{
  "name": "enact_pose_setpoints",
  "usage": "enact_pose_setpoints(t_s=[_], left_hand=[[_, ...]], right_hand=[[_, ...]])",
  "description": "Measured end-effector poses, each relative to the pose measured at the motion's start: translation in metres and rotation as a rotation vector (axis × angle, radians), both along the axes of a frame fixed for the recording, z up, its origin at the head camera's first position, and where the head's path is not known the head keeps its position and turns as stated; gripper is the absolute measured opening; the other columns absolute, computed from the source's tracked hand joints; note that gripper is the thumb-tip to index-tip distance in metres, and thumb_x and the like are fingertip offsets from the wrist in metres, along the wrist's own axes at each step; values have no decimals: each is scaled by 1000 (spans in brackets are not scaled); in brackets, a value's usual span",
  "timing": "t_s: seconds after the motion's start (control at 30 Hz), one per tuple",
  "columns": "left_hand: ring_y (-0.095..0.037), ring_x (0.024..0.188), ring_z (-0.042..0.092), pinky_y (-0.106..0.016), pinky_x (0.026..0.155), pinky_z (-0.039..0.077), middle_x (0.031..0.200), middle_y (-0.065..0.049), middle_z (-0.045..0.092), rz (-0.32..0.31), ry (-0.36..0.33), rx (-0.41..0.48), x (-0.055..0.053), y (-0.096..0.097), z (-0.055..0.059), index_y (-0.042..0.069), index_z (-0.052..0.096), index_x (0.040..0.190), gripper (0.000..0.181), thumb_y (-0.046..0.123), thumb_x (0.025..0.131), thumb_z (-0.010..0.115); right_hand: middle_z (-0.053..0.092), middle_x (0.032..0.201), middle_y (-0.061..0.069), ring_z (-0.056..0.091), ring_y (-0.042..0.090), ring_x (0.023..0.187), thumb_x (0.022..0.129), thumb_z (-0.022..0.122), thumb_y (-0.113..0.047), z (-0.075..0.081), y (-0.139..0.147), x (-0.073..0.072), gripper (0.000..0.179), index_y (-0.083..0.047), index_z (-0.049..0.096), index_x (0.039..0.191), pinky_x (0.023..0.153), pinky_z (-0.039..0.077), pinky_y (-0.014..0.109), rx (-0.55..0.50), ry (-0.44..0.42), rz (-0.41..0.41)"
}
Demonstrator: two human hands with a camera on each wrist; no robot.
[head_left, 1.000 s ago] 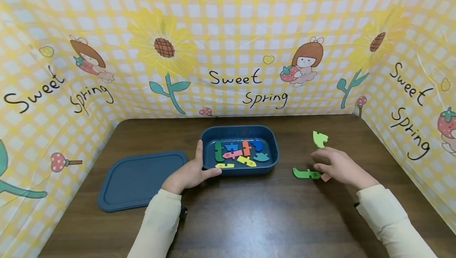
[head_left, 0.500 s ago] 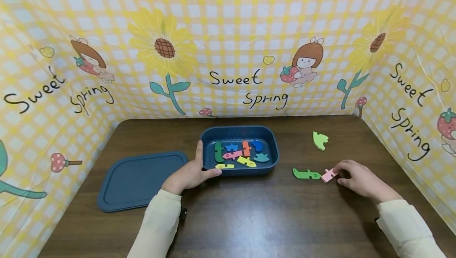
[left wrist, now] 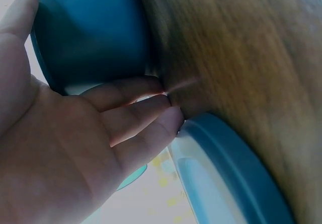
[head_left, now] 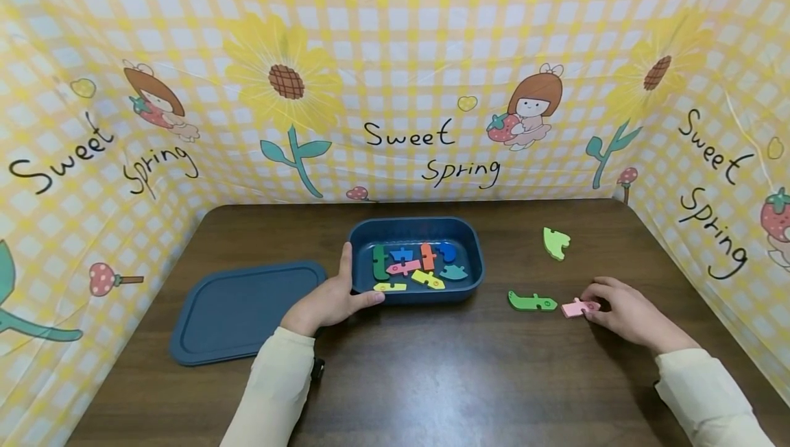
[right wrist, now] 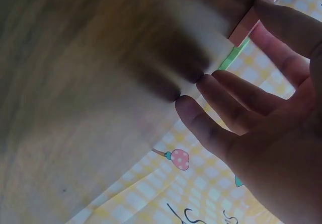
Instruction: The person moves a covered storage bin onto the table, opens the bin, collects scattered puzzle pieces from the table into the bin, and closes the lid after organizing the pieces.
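My right hand (head_left: 632, 313) pinches a small pink puzzle piece (head_left: 574, 308) with thumb and index finger, low over the table; in the right wrist view the pink piece (right wrist: 246, 25) shows at the thumb tip. A green puzzle piece (head_left: 532, 302) lies just left of it. With straight fingers my left hand (head_left: 328, 299) rests against the left end of a dark blue box (head_left: 432, 298), its thumb along the near rim. Inside the box lie several coloured pieces, among them a yellow one (head_left: 428, 280) and a dark green one (head_left: 379, 262).
A flat dark blue lid (head_left: 241, 313) lies on the brown table (head_left: 432, 378) to the left of the box, partly behind my left hand. Farther back on the right is a light green piece (head_left: 556, 243). A yellow checked cloth (head_left: 395, 77) surrounds the table's back and sides.
My right hand has come rightward and nearer to the pink piece and now pinches it. That piece has turned and shifted slightly away from the green one. My left hand and the box stay put.
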State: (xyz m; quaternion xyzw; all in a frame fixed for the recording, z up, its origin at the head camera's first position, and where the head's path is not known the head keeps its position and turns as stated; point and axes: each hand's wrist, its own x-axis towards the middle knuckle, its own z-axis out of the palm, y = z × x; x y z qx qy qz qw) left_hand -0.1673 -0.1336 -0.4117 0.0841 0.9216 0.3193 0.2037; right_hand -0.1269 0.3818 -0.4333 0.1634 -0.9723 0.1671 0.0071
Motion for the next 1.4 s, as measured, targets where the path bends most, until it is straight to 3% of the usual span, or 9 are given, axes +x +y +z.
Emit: enact_pose_setpoints(t_s=[0.2, 0.3, 0.67, 1.0, 1.4], left_hand=[[-31, 109, 64, -52, 97, 48, 149, -32, 42, -3, -4, -1, 1, 0, 1, 12, -27, 156, 124, 69, 89, 61], [-30, 108, 65, -51, 96, 48, 148, -32, 44, -3, -5, 0, 1, 0, 1, 12, -27, 156, 124, 68, 90, 61], [-32, 112, 63, -52, 99, 47, 149, -31, 42, -2, -6, -2, 1, 0, 2, 13, -27, 156, 123, 69, 89, 60], [-35, 117, 61, -53, 101, 45, 150, -31, 41, -5, -6, 2, 1, 0, 3, 14, -27, 156, 123, 70, 89, 60], [-33, 113, 63, -53, 98, 47, 149, -32, 42, -6, 1, 6, 2, 0, 3, 12, -26, 157, 123, 69, 90, 60]], right_hand=[[59, 111, 28, 61, 44, 95, 81, 83, -12, -1, 1, 1, 19, -14, 65, 82, 81, 48, 56, 18, -7, -45], [57, 119, 35, 59, 52, 104, 82, 83, -14, 0, 2, 2, 19, -16, 64, 80, 84, 48, 60, 28, -13, -59], [53, 128, 38, 54, 57, 113, 88, 79, -19, 10, -3, 1, 14, -11, 68, 88, 89, 44, 65, -15, -30, -88], [55, 128, 36, 56, 56, 113, 88, 79, -17, 16, -12, -3, 11, -13, 68, 87, 90, 45, 63, -37, 31, -56], [53, 132, 35, 54, 56, 116, 91, 77, -21, 27, -28, -10, 11, -13, 69, 90, 92, 44, 65, -42, 14, -39]])
